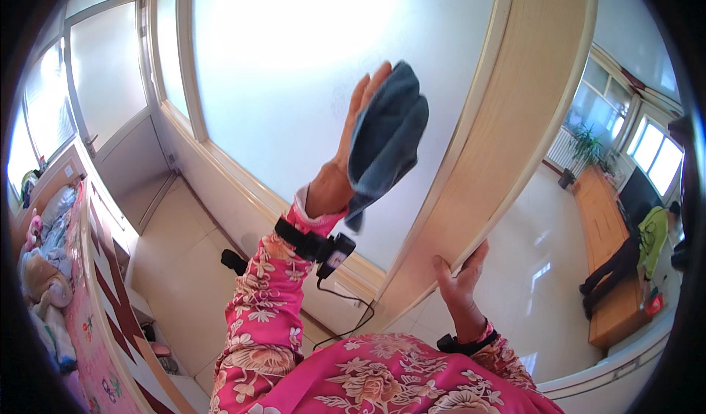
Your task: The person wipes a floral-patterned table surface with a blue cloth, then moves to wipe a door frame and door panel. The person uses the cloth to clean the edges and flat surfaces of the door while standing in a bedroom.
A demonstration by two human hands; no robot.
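Note:
My left hand (353, 121) is raised in front of a large frosted glass pane (276, 83), with a dark blue-grey cloth (391, 133) against its palm side. The cloth hangs down in folds past my wrist; whether it touches the glass I cannot tell. A black strap with a small device (336, 255) and a cable sits on my left forearm. Lower right, my right hand (462, 281) grips the edge of the light wooden door frame (496, 138), thumb on its face, and holds no separate object. Both sleeves are pink with a floral pattern.
On the left stand a bed (83, 281) with bedding and soft toys, and a frosted door (113, 83). Through the opening at right, a person (651, 243) in a green top bends by a long wooden cabinet (598, 215). A potted plant (587, 144) is near its far end.

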